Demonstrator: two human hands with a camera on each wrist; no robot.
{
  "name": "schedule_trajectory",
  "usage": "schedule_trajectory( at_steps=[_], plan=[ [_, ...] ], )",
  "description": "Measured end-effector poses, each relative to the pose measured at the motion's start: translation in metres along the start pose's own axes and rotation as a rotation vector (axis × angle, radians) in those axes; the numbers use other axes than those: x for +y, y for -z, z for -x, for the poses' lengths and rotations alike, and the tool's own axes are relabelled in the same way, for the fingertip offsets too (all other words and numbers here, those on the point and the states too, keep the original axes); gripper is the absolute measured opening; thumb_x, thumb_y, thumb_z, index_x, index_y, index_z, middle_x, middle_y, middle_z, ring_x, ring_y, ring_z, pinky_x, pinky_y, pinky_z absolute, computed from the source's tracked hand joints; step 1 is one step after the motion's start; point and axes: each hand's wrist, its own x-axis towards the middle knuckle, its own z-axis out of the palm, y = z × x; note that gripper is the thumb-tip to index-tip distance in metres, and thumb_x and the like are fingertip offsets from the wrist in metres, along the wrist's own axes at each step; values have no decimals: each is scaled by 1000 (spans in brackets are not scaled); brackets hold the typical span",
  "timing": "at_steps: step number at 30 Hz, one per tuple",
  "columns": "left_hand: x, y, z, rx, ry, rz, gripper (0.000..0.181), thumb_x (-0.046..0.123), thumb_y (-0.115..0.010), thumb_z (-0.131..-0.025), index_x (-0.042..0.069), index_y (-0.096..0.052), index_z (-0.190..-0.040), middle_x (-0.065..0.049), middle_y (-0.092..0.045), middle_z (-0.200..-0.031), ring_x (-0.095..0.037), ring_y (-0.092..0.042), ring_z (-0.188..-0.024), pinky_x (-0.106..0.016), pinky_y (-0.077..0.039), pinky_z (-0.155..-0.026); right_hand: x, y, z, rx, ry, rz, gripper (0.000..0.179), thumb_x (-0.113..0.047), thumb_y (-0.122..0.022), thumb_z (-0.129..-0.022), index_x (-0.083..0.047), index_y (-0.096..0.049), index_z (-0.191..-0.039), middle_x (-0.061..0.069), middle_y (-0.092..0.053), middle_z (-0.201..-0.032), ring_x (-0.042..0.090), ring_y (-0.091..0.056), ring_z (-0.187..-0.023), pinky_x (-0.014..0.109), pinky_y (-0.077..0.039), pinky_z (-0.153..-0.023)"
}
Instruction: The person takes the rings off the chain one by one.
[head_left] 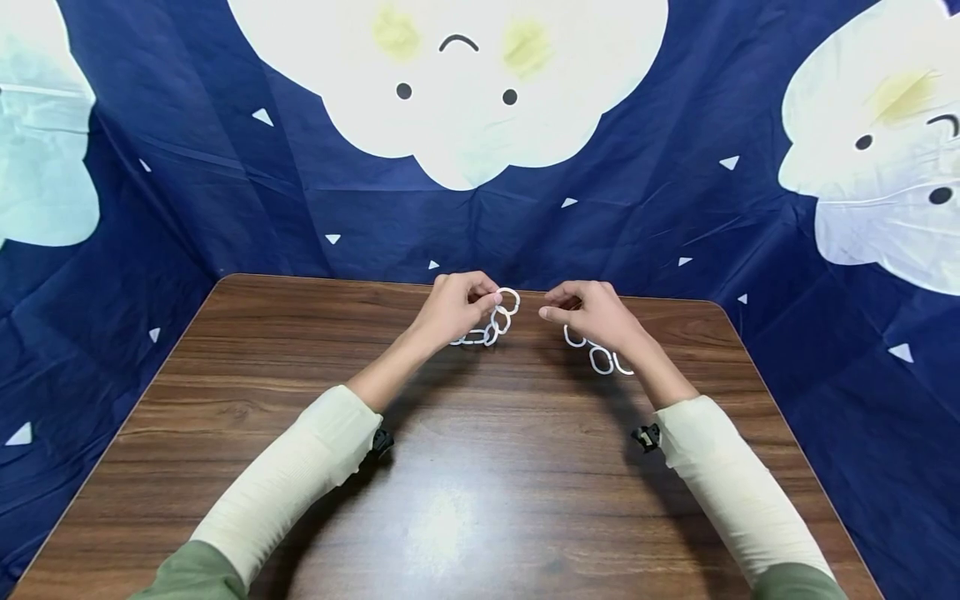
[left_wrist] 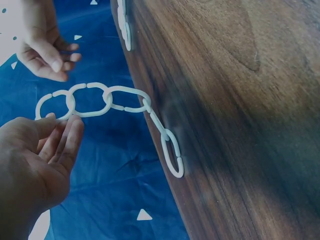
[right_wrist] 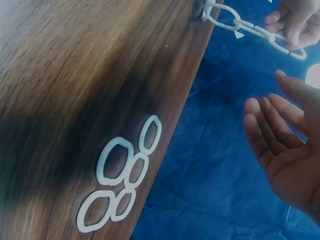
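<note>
My left hand (head_left: 453,310) pinches the end link of a white plastic chain (left_wrist: 92,114) between thumb and fingertips. Several oval links, each with a small gap in its side, run from there down to the tabletop; the far end of the chain rests on the wood. Just right of it, across a short gap, my right hand (head_left: 596,315) hovers with nothing in its loosely bent fingers. Below that hand, several loose white links (right_wrist: 102,165) lie flat on the table, partly hidden by the hand and wrist in the head view.
The brown wood-grain table (head_left: 480,450) has its back edge just beyond both hands. Behind and beside it hangs a dark blue cloth (head_left: 472,225) with white clouds and small triangles.
</note>
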Motion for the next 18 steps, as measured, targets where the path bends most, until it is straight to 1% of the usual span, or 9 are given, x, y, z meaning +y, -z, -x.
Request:
schedule_trajectory(
  at_steps=[7, 18],
  plan=[
    [0, -1, -1, -4, -5, -4, 11, 18, -80, -107, 8, -84, -107, -4, -85, -96, -17, -75, -85, -32, -58, -80, -7, -3, -6, -7, 30, -24, 32, -33, -84, -102, -10, -85, -124, 9, -87, -115, 25, -81, -104, 42, -62, -93],
    [0, -2, -1, -1, -2, -12, 11, 18, -80, -107, 9, -84, -106, -4, -85, -96, -16, -74, -85, -31, -57, -80, -22, -7, -14, 3, 91, -53, 27, -34, -85, -102, -13, -86, -121, 5, -87, -114, 22, -81, -105, 43, -64, -96]
  ],
)
